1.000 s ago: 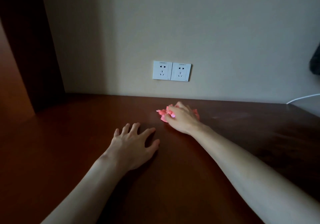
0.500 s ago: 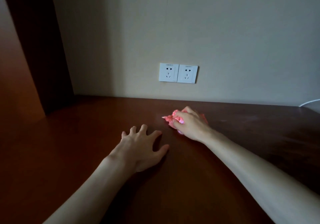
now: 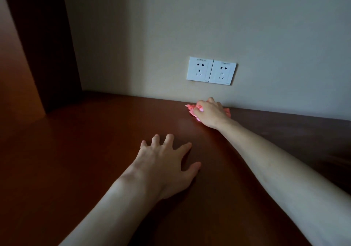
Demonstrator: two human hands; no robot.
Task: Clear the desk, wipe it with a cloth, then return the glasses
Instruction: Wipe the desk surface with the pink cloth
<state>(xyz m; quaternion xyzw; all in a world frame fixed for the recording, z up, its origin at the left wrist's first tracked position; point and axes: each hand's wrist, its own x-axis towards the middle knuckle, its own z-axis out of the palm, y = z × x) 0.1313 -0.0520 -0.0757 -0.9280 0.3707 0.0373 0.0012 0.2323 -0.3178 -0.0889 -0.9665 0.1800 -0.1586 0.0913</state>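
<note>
On glossy wooden desk (image 3: 95, 150), right hand (image 3: 210, 112) grips crumpled pink cloth (image 3: 190, 108).

Dim room, looking domestic or office-like; cannot tell which. Reddish-brown wooden desk (image 3: 95, 160) running against plain beige wall (image 3: 209, 17). Twin white wall sockets (image 3: 211, 70) sitting just above desk's back edge. Dark wooden upright panel (image 3: 43, 42) standing at desk's left end.

cloth (image 3: 191, 109): pink, crumpled | mostly covered, only its edges showing | lies on dark reddish-brown wooden counter (image 3: 95, 150) at the far edge, right by the wall
</note>
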